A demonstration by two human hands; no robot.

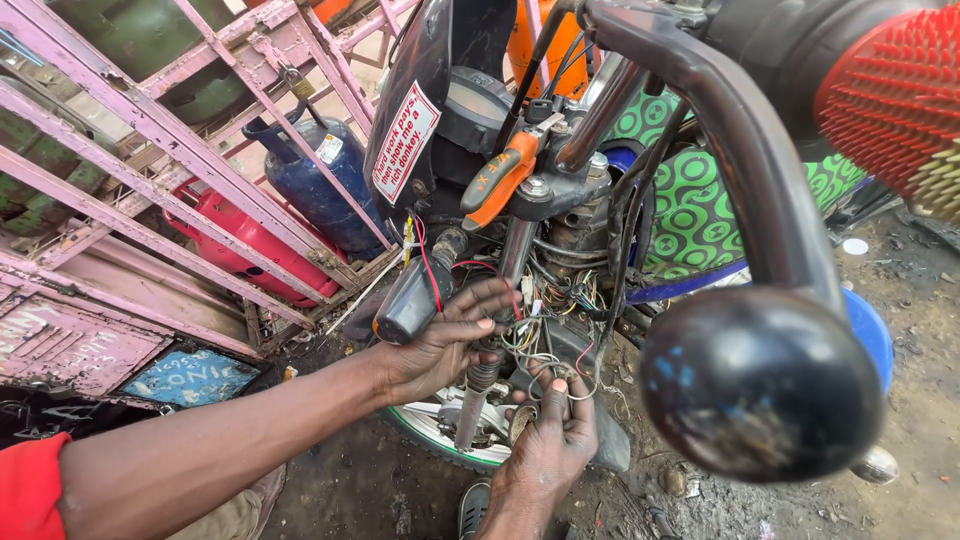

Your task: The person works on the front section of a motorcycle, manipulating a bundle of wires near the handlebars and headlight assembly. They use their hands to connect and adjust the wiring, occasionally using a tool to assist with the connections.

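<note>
Two bare hands at a motorcycle's front: left hand pinching the tangled bundle of thin coloured wires beside the upright grey fork tube, right hand just below, fingers curled on the same wires hanging downward, beneath the black handlebar.

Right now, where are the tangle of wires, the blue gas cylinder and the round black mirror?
Tangle of wires (545, 330): head view, on the loose bundle beside the fork.
Blue gas cylinder (320, 185): head view, on its body behind the pink bars.
Round black mirror (760, 385): head view, middle of its rounded back.
</note>
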